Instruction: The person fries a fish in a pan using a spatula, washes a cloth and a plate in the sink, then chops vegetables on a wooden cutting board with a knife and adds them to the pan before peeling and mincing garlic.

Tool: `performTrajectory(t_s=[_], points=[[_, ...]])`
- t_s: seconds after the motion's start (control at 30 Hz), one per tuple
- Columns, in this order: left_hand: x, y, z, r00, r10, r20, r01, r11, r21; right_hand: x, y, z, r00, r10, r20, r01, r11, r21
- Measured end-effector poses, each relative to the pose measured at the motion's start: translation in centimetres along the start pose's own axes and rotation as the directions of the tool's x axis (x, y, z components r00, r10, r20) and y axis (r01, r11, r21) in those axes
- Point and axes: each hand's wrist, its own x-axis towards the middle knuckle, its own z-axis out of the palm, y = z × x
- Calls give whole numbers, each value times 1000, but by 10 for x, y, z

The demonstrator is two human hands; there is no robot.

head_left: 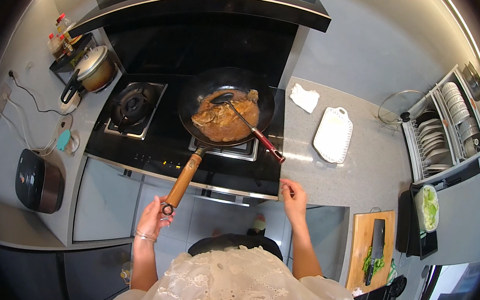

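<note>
A black wok [188, 111] rests on the right burner, holding a browned whole fish [220, 115] in reddish-brown sauce. Its wooden handle [185, 179] points toward me. My left hand [153, 218] is at the handle's end, fingers curled loosely around the metal hanging ring. A dark-headed ladle [246, 122] with a red handle leans in the wok, its bowl on the fish and its grip past the right rim. Empty, my right hand [294, 199] hovers by the counter's front edge, right of the stove, its fingers apart.
A white oval dish [333, 135] and a crumpled white cloth [304, 98] lie on the right counter. Farther right are a dish rack [444, 131] and a cutting board [360, 240] with a knife [377, 248] and greens. A pressure cooker [96, 69] stands left of the free burner [133, 106].
</note>
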Motion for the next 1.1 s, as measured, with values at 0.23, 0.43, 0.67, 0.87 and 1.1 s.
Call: performTrajectory(t_s=[0.23,0.43,0.67,0.87,1.1], points=[[20,-52,-33,990,-34,-136,64,973,222,-6,8,7,997,79,25,-80,996,44],[33,-98,-3,963,-267,39,243,921,305,8,22,-24,995,78,68,-74,996,-52],[55,-121,75,967,-239,84,210,940,268,50,43,-66,983,30,182,-4,990,-141],[80,-132,179,910,-337,240,251,911,326,35,64,-156,997,72,-24,-75,977,-199],[79,-137,278,757,-464,461,183,827,532,-83,95,-277,688,279,-670,-412,910,-43]])
